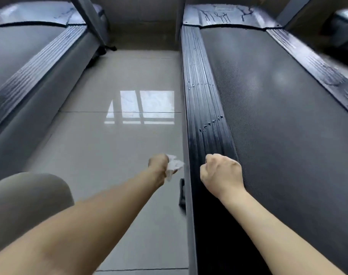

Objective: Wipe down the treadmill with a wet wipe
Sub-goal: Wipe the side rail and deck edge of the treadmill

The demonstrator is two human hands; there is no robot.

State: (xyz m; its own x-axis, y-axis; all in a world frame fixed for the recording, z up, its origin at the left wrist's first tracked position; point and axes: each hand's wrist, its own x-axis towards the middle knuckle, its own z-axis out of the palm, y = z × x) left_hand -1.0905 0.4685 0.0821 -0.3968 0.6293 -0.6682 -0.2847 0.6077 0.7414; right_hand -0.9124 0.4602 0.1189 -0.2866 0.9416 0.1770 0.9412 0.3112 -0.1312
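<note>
Far left: a second treadmill (pixel 36 62), dark belt and ribbed side rail running along the left edge of the view. Below it, near the bottom left corner, a knee in grey-green cloth (pixel 28 203). Between the two machines, glossy grey floor tiles (pixel 101 147) with a bright window reflection. Over those tiles, just beside the outer edge of the right-hand machine: left hand (pixel 159 167), fingers curled round a crumpled white wet wipe (pixel 174 166), held off the floor and not seen touching the frame. Next, the treadmill (pixel 288 120) being cleaned: ribbed black left side rail (pixel 205 108), scuffed in two spots, streaked and shiny along its length. Resting over the near part of that rail, at the belt's left edge: right hand (pixel 221 175), balled into a tight fist, nothing seen in it. Far right: the belt, then the right side rail at the frame's right edge.
</note>
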